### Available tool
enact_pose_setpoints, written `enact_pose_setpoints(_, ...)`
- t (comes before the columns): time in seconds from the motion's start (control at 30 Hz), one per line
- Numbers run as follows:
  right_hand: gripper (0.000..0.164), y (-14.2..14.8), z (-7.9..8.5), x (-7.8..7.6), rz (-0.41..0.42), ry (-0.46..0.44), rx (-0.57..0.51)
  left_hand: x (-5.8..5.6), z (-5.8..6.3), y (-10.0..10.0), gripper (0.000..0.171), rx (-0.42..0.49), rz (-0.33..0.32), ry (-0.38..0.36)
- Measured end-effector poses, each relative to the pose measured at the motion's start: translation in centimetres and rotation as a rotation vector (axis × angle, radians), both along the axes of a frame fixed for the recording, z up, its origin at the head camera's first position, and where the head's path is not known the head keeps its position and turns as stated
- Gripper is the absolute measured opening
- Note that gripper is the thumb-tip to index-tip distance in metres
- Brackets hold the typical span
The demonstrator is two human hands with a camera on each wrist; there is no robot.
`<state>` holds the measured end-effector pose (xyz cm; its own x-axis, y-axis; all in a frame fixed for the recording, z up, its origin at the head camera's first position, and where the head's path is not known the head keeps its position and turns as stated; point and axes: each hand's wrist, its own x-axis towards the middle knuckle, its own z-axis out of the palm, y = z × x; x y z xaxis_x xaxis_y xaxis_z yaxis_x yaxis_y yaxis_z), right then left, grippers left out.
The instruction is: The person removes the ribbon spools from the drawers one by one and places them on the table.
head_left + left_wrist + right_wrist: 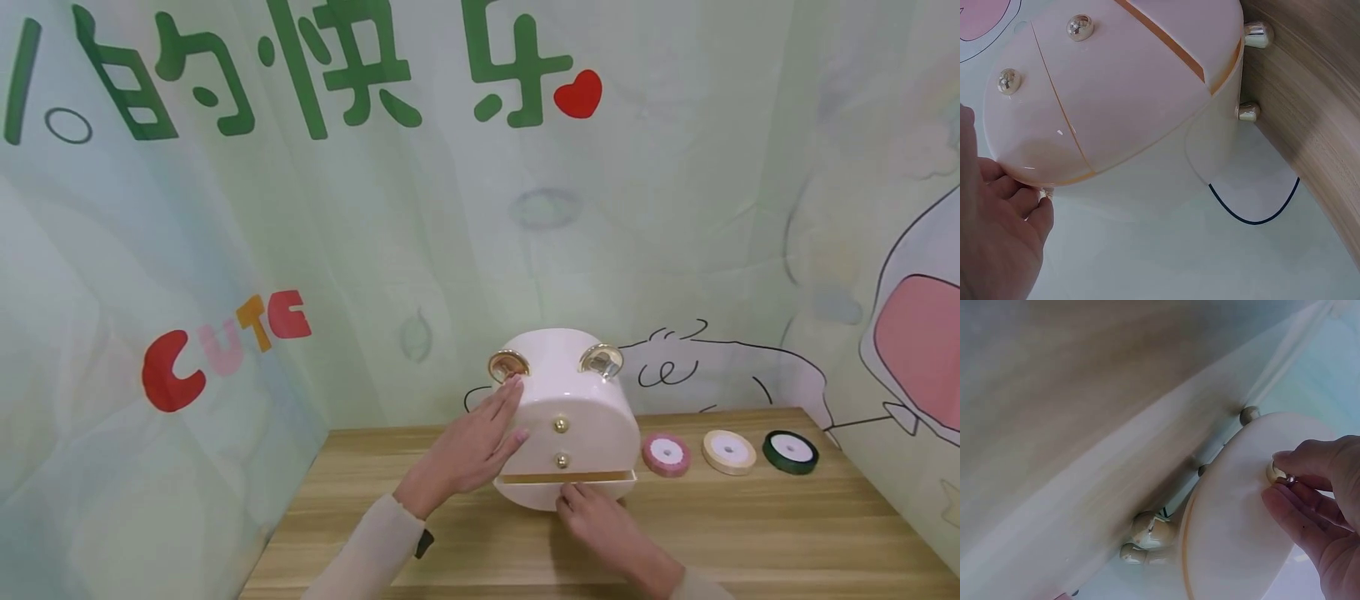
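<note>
A pale pink rounded cabinet [573, 387] with round gold ears [602, 360] stands on a wooden table. Its bottom drawer [528, 493] is pulled out slightly, and a gap shows above it in the head and left wrist views. My right hand [606, 527] pinches this drawer's gold knob [1274, 473] between thumb and fingers. With fingers extended, my left hand [476, 442] rests against the cabinet's upper left edge, just below the left ear. Two more gold knobs sit on the drawers above, the upper knob [560, 425] and the middle knob [562, 461].
To the cabinet's right lie a pink ribbon roll [666, 455], a cream ribbon roll [729, 452] and a dark green ribbon roll [791, 452] on the table [720, 533]. A printed curtain [450, 250] hangs behind and along both sides. Short gold feet [1249, 112] hold up the cabinet.
</note>
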<state>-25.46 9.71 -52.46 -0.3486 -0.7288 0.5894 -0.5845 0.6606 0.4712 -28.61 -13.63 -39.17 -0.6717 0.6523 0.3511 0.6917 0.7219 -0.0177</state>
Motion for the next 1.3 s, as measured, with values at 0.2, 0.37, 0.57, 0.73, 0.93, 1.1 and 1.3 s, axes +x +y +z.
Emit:
enact_pose_setpoints(0.2, 0.021, -0.2, 0.1, -0.8, -0.013, -0.025, -0.020, 0.0, -0.1, 0.0, 0.067, 0.004, 0.004, 0.002)
enact_pose_setpoints(0.37, 0.029, -0.2, -0.1, -1.2, -0.018, -0.034, -0.021, 0.2, -0.1, 0.0, 0.067, 0.010, -0.004, -0.008)
enact_pose_setpoints(0.57, 0.031, -0.2, -0.1, -1.3, -0.010, -0.044, -0.022, 0.3, 0.0, 0.0, 0.067, 0.003, -0.009, -0.002)
enact_pose_setpoints(0.73, 0.030, -0.1, 0.0, -1.5, -0.010, -0.044, -0.023, 0.3, 0.0, 0.1, 0.066, 0.003, -0.012, 0.006)
enact_pose_setpoints(0.93, 0.024, 0.1, 0.2, -1.6, 0.012, -0.081, -0.066, 0.3, 0.1, 0.1, 0.066, 0.019, -0.013, 0.003)
enact_pose_setpoints(1.1, 0.018, 0.0, 0.6, -1.6, 0.009, -0.158, -0.093, 0.3, 0.0, 0.2, 0.067, 0.034, 0.009, -0.012)
enact_pose_setpoints(1.3, 0.012, 0.0, 1.1, -1.6, 0.060, -0.283, -0.171, 0.4, -0.1, 0.2, 0.063, 0.053, 0.014, 0.042)
